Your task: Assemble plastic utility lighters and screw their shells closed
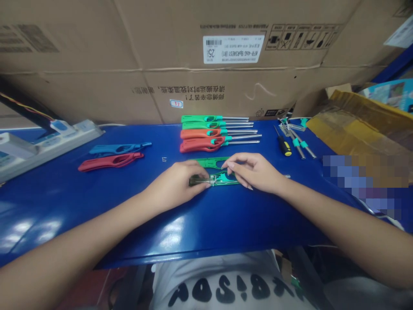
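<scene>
My left hand (190, 178) is closed around the dark, see-through fuel tank (201, 180) of an opened gas lighter, pressing near its left end. Thin wires and a teal trigger part (222, 177) show to the right of the tank, over a green handle shell. Over the right end of this lighter is my right hand (253, 172), its fingers bent and close together by the teal part. What its fingertips grip is hidden. Just behind lies another green shell half (208, 162), partly covered by both hands.
Several finished-looking lighters (203, 133) lie stacked behind. Blue (112, 149) and red (106, 162) handle shells lie left, with small screws (164, 159) nearer. A screwdriver (284, 145) and metal tubes (301, 144) are at right. A power strip (74, 137) and cardboard (161, 51) border the blue table (155, 228).
</scene>
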`<state>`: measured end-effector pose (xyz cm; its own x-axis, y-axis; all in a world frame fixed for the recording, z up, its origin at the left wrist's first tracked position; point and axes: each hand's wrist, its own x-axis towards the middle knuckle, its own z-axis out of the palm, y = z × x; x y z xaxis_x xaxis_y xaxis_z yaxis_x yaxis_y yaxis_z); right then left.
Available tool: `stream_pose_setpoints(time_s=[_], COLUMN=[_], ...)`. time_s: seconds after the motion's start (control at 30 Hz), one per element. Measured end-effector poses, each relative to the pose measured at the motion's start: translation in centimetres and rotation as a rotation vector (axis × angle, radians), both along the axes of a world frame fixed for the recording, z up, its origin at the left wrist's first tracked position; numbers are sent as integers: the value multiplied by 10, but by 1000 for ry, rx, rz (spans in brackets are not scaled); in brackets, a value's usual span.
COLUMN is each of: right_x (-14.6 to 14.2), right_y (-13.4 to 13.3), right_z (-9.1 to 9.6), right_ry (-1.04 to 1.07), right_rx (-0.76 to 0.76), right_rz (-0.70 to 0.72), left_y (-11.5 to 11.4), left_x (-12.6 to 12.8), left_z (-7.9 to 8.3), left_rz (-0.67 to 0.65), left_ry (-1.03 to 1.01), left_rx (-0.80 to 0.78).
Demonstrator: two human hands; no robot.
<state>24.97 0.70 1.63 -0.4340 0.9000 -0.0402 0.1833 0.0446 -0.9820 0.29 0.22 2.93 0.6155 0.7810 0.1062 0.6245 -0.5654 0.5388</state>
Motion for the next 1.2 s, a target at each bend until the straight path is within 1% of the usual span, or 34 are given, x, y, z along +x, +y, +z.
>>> stream_pose_setpoints(time_s=[0.23, 0.47, 0.73, 0.97, 1.2], right_x=[-1, -1, -2, -1, -2], right_y=[-3, -2, -3, -3, -4], right_z=[-2, -4, -3, -4, -1], right_ry=[34, 39, 40, 26, 4], right_rx=[22, 30, 31, 37, 49], right_rz=[-19, 0, -4, 13, 30], left_y=[-1, -5, -9, -8, -9], left_x=[-1, -2, -1, -1, 0], left_z=[7, 14, 14, 15, 16], left_rz=[-7, -38, -46, -38, -16], left_ry=[36, 114, 251, 259, 284], left_rx=[-3, 49, 101, 129, 148])
